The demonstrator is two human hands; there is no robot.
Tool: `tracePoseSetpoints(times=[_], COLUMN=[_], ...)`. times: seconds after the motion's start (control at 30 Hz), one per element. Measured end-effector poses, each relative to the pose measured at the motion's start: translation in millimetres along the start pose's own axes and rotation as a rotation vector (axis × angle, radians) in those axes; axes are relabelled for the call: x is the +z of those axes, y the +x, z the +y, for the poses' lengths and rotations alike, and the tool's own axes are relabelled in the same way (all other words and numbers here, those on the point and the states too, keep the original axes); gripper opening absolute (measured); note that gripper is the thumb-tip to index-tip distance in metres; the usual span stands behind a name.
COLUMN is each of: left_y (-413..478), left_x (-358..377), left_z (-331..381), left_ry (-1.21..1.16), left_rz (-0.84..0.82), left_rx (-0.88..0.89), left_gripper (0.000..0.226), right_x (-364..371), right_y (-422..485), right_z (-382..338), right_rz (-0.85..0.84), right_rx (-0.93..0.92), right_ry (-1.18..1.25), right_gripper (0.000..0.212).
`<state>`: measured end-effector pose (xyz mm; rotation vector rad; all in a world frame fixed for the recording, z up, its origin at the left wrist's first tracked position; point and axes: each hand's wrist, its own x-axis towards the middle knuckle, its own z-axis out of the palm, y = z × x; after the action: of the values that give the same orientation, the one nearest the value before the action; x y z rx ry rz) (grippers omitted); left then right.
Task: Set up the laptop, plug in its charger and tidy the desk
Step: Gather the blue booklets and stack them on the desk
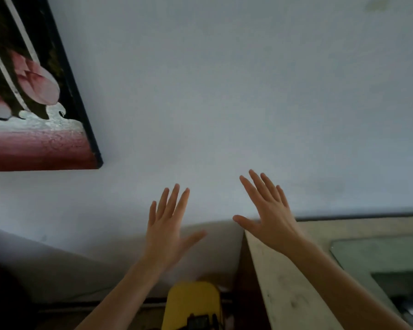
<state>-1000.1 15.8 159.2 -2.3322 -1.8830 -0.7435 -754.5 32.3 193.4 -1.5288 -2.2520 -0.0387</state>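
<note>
Both hands up, empty. Left hand and right hand raised side by side in front of the wall, backs to the camera, fingers spread wide, nothing pinched or held. My read: this is a show-the-hands pose, not a working grip, since neither hand is on or reaching toward any object.

Camera is tilted high, mostly wall. Painting hangs at 10 o'clock, well apart from the hands.

Desk comes in at 4–5 o'clock, pale top, its corner sitting just under the right wrist in the picture. A glass-looking panel lies on it at 4 o'clock. Dark flat shape near the edge at 4 o'clock could be the laptop; too cropped to say. Charger not visible.

Yellow object at 6 o'clock, low, between the forearms, with a dark part on it; can't tell what it is. Pale cushioned furniture at 7–8 o'clock, beside the desk.

Judgement: the task hasn't visibly started. Next step needs the view dropped to the desk to find the laptop and the charger. Risk: desk corner is close to the right forearm, easy to clip on the way down.
</note>
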Motion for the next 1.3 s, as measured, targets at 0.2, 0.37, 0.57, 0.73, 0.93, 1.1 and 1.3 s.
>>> tracePoseSetpoints(times=[0.2, 0.37, 0.57, 0.73, 0.93, 1.1, 1.3], left_y=[-77.6, -127.5, -187.2, -216.6, -253.3, -286.3, -320.5], left_x=[14.4, 5.3, 10.8, 10.7, 30.3, 49.8, 69.7], left_z=[59.6, 99.1, 172.6, 237.3, 300.1, 369.8, 451.3], left_ry=[-0.123, -0.18, -0.234, -0.254, -0.204, -0.222, -0.218], left_rz=[-0.102, -0.129, -0.252, -0.271, -0.315, -0.344, -0.338], left_rx=[0.148, 0.242, 0.366, 0.472, 0.504, 0.458, 0.392], left_gripper=[0.097, 0.095, 0.102, 0.097, 0.098, 0.099, 0.098], right_x=[-31.7, -54.3, -76.4, -102.7, -102.3, -115.0, -136.4], right_y=[-124.3, -239.5, -371.6, -445.1, -517.6, -572.6, -616.9], right_z=[0.1, -2.4, 2.3, 26.9, 55.8, 93.5, 157.2], right_rz=[0.006, 0.039, 0.026, 0.081, 0.048, -0.049, -0.102], right_rx=[0.161, 0.342, 0.544, 0.643, 0.723, 0.719, 0.643], right_ry=[-0.037, -0.028, -0.049, -0.053, 0.0, 0.047, 0.062], right_gripper=[0.083, 0.083, 0.083, 0.085, 0.087, 0.087, 0.086])
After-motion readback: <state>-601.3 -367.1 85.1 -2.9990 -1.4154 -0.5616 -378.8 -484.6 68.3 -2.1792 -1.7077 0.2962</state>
